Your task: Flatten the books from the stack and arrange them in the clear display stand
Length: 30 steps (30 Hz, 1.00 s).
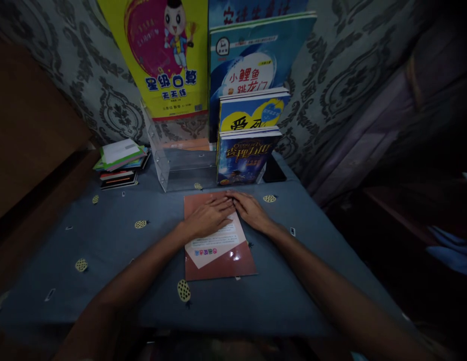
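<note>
A thin reddish-brown book [220,263] with a pale printed panel lies flat on the table, just in front of a clear book rack. Resting across its upper half is my left hand [210,216], fingers stretched out over the cover. My right hand [250,209] lies along the book's right edge, its fingers extended to the top right corner. The fingertips of both hands come close together there. Neither hand grips anything that I can see. Part of the book's printed panel is hidden under my left hand.
Behind the book stands the clear rack [191,178], holding several upright books, among them a dark blue book [248,155] and a yellow book [173,65]. A stack of small books [120,163] sits left. A black phone-like object [274,170] lies right. A blue patterned cloth [150,296] covers the table.
</note>
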Each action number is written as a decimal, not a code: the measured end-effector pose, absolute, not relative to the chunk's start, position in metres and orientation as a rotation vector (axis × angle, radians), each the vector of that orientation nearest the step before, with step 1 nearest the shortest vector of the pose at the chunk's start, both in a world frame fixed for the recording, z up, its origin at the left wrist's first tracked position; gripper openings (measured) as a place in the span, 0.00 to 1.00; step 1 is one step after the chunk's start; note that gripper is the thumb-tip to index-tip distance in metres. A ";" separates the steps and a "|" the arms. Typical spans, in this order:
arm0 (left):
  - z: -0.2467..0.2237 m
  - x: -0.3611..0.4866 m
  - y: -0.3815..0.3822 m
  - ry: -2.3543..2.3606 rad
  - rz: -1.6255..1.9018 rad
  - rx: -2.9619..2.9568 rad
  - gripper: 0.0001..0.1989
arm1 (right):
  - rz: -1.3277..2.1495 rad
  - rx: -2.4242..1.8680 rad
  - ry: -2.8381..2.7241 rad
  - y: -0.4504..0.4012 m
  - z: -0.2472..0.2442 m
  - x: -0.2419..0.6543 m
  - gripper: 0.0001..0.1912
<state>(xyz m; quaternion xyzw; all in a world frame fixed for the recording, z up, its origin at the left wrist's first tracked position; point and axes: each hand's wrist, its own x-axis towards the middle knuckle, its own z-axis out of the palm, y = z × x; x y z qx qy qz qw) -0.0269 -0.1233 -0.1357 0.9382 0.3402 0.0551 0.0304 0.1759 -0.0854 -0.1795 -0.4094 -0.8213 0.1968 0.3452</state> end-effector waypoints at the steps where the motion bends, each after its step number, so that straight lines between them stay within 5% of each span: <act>1: -0.135 -0.026 -0.124 1.041 0.168 2.903 0.23 | 0.513 -1.065 -2.134 -0.085 -0.180 0.176 0.20; 30: -0.124 -0.017 -0.178 0.736 0.176 3.020 0.17 | 0.486 -1.117 -2.187 -0.088 -0.176 0.176 0.20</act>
